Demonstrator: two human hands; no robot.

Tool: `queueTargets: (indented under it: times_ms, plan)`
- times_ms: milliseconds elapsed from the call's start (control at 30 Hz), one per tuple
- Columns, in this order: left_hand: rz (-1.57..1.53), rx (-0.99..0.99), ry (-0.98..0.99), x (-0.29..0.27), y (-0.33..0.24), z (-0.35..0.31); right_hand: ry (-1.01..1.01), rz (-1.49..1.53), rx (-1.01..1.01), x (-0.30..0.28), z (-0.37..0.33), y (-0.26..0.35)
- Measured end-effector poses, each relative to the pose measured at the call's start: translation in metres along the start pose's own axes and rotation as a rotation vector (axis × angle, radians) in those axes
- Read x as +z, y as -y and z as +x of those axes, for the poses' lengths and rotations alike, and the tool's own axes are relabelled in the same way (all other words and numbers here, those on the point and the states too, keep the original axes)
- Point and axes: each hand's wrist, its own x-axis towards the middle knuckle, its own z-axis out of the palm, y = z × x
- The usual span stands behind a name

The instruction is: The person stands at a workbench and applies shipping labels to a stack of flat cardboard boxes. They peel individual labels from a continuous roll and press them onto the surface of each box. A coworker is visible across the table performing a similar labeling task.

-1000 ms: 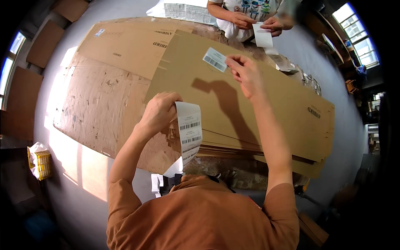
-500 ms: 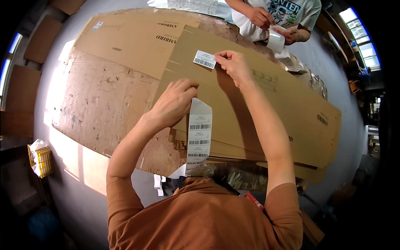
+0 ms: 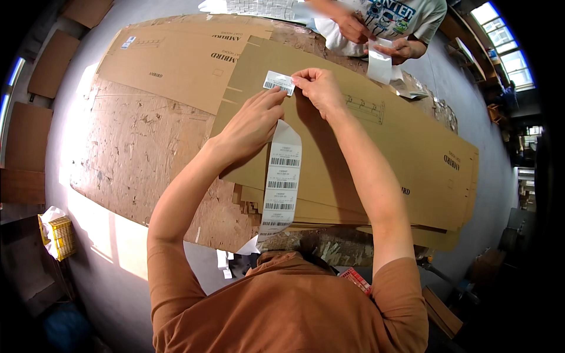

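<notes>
Between thumb and finger, my right hand (image 3: 323, 93) pinches the right edge of a small white barcode label (image 3: 274, 77), which lies at the upper left of the top flat cardboard sheet (image 3: 329, 153). My left hand (image 3: 249, 125) is closed on the upper end of a long strip of barcode labels (image 3: 285, 173), while its fingertips touch the label's lower edge. The strip hangs toward my body. Whether the label is fully stuck down cannot be told.
More flat cardboard (image 3: 170, 65), with a label on it, lies at the far left of the worn wooden table (image 3: 141, 141). Across the table a person's hands (image 3: 391, 47) handle a white label strip (image 3: 379, 66). A yellow basket (image 3: 60, 236) stands at left.
My left hand has moved up and right, bringing its fingertips onto the label. The label strip has risen with it. My right hand still pinches the label's edge.
</notes>
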Motion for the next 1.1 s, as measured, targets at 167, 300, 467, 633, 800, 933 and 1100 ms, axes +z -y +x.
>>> queueTargets:
  times_ms: [167,300,467,633,800,933,1100]
  plan:
    - [0.003,-0.029,0.005,0.006,0.003,0.004,-0.039,0.004,0.003,0.001,0.000,0.001]
    - [0.055,-0.015,0.012,0.010,0.006,0.005,-0.050,-0.050,-0.037,0.003,0.002,-0.001]
    - [0.147,0.040,0.028,0.012,0.007,0.007,-0.110,-0.213,-0.160,0.009,0.008,-0.015]
    - [0.157,-0.021,0.044,0.013,0.004,0.002,-0.157,-0.601,-0.167,0.020,-0.009,0.009]
    - [0.183,-0.100,0.051,0.013,-0.001,0.010,-0.262,-0.684,-0.220,-0.005,-0.027,-0.002]
    - [0.171,-0.100,0.018,0.024,0.013,0.005,-0.256,-0.615,-0.161,-0.059,-0.091,-0.017]
    - [-0.107,-0.048,0.013,0.017,-0.020,-0.026,-0.629,-0.732,-0.071,-0.203,-0.201,-0.070]
